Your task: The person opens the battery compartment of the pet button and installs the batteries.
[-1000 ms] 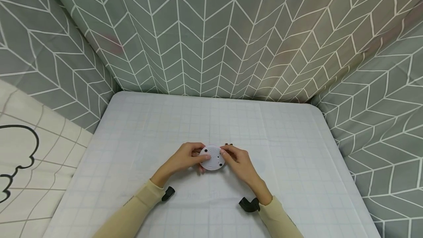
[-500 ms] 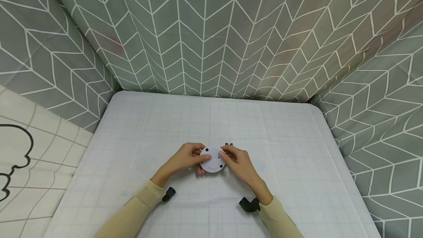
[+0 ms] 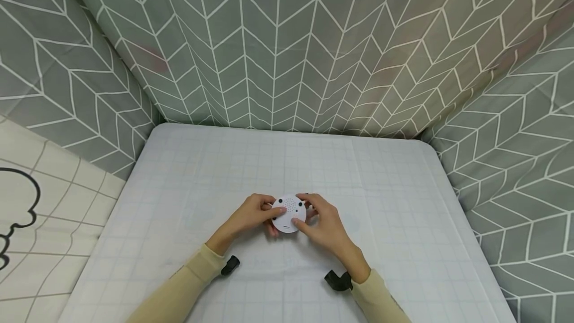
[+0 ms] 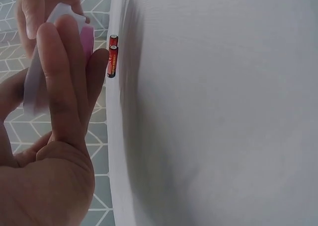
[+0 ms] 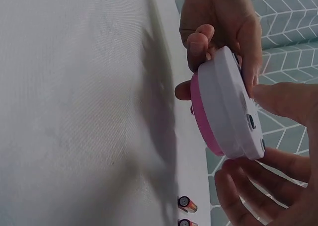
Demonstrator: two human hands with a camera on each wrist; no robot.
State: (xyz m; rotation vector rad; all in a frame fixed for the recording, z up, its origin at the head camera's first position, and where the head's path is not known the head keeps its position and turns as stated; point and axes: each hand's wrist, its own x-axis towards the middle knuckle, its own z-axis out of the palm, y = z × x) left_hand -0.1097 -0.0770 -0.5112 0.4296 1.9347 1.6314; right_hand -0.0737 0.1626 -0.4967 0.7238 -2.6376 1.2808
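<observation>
A round white device (image 3: 288,224) with a perforated face and small black feet is held above the table, face up. In the right wrist view its side (image 5: 218,102) shows a pink layer underneath. My left hand (image 3: 252,212) grips its left edge, thumb on the face and fingers below. At the right edge, my right hand (image 3: 326,221) pinches it with the thumb on the face and fingers at the rim. Two small red batteries (image 4: 113,62) stand on the table beyond the right hand, which nearly hides them in the head view.
A white cloth with faint grid lines covers the table (image 3: 215,163). Grey patterned curtains (image 3: 278,54) hang behind and at the sides. A black wrist mount (image 3: 338,280) sits at the right cuff, another mount (image 3: 230,265) at the left.
The device has turned slightly in the hands, its feet shifting position. My right thumb has slid lower on the face, and the right fingers have spread along the rim, covering the batteries more.
</observation>
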